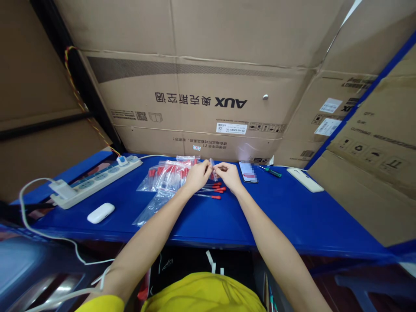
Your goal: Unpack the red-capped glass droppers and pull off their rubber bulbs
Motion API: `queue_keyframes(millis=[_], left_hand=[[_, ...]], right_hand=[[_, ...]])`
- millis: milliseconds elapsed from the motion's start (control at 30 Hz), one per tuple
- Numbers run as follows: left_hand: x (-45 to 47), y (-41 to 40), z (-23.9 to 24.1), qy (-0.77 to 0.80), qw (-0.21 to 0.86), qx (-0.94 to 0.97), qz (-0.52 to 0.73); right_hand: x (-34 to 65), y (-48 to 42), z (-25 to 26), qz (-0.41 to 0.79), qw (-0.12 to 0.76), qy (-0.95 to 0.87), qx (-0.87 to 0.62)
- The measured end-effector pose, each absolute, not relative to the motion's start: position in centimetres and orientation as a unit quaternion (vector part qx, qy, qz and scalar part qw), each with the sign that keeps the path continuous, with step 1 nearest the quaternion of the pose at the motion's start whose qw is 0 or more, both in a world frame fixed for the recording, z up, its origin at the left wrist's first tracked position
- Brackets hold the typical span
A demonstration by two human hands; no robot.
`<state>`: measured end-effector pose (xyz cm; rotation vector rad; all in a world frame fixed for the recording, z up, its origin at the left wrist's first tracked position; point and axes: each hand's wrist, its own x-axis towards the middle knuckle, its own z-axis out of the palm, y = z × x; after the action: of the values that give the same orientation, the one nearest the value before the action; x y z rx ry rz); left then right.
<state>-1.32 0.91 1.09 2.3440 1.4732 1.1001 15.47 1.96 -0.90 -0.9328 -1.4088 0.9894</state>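
Between my two hands is a small clear zip bag [212, 171] with something red inside. My left hand [198, 175] pinches its left side, and my right hand [228, 176] pinches the right side near the top. Just below them, several loose droppers [216, 197] with clear stems and red bulbs lie on the blue table. Left of my left hand is a pile of filled zip bags [173, 173], red bulbs showing through the plastic. An apparently unfilled clear bag [152, 208] lies in front of that pile, partly behind my left forearm.
A white power strip [107, 175] with plugs and cables runs along the left. Nearer me lies a white earbud case [101, 213]. To the right are a phone [248, 172], a green screwdriver [273, 171] and a white power bank [304, 180]. Cardboard [201, 69] walls the table's back.
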Motion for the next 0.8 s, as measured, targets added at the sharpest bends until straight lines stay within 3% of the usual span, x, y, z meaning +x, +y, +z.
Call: queue_keyframes(millis=[300,467,800], left_hand=[[-1.2,1.3,0.9,0.489,0.079,0.780,0.382],[-0.9,1.0,0.8,0.461,0.115,0.782,0.404],[-1.1,0.9,0.7,0.478,0.131,0.760,0.420]], right_hand=[[14.5,1.8,-0.9,0.259,0.566,-0.601,-0.500],[16.4,2.7,-1.2,0.287,0.596,-0.536,-0.524],[16.6,1.2,-0.8,0.242,0.502,-0.685,-0.469]])
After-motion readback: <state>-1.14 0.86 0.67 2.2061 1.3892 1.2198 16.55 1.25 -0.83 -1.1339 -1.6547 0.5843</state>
